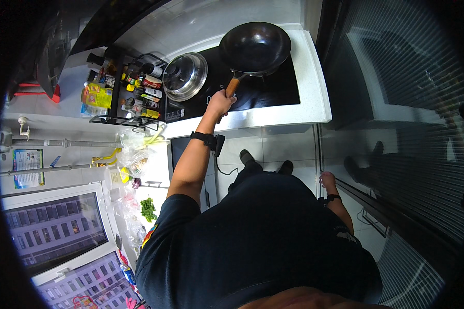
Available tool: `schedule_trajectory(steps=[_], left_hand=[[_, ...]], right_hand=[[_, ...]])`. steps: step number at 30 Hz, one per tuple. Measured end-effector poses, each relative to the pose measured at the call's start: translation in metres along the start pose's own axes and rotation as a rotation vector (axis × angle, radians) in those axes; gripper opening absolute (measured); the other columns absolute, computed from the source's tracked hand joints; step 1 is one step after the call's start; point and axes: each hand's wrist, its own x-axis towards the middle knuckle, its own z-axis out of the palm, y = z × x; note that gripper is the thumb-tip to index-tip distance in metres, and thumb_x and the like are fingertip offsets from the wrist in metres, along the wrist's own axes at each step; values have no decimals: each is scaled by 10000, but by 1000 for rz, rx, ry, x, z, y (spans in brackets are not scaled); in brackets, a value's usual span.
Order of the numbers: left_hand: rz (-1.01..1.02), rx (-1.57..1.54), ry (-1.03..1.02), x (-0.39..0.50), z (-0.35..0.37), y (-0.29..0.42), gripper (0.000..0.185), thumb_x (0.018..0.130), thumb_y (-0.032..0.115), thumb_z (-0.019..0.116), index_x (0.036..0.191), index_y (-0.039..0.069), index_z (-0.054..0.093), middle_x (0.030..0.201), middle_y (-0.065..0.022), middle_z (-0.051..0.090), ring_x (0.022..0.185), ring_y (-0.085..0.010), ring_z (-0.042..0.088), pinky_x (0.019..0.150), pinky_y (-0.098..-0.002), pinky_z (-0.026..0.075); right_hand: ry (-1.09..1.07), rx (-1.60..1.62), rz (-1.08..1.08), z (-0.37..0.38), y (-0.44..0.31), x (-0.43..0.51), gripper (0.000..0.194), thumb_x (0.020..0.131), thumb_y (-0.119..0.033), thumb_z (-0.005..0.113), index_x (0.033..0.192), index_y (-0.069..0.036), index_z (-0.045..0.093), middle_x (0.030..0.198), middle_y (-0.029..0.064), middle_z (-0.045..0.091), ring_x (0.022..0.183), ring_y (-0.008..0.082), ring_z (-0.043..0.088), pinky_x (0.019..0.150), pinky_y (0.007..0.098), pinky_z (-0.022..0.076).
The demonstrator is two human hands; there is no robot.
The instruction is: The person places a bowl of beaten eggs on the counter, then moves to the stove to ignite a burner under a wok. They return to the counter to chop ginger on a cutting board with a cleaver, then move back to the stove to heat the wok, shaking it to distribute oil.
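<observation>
My left hand (221, 104) grips the wooden handle (232, 87) of a dark wok (257, 46). The wok sits over the black glass cooktop (274, 90), tilted a little in view; whether its base touches the glass is hidden. A round steel pan lid with a glass centre (186, 77) lies left of the wok. Down at my right side hangs my right hand (327, 180), close to the sliding glass door's edge, fingers curled. No object shows in it, but the inside of the fingers is hidden. Both wrists wear black bands.
Left of the cooktop, a black rack (118, 90) holds sauce and seasoning bottles (149, 92). Leafy greens (148, 209) and plastic bags (129, 202) lie on the side counter by a window. A dark ribbed glass door (417, 116) stands close on my right. A cable (226, 172) hangs from my left wristband.
</observation>
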Motion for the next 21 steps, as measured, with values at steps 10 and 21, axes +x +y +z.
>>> schedule_trajectory(steps=[10,21], left_hand=[[-4,13,-7,2,0,-1,292,867,243,685,985,-9,597,674,-99,609,462,-203,591,444,-326,493],[-14,3,-4,6,2,-5,300,865,248,693,992,-7,598,679,-98,609,467,-201,591,444,-329,496]], right_hand=[[27,-20,62,-1,1,1,219,880,-127,564,1081,-92,645,765,54,648,586,183,615,454,313,436],[0,-28,36,-1,2,6,242,889,-119,564,1116,-91,641,794,54,663,590,178,621,459,313,445]])
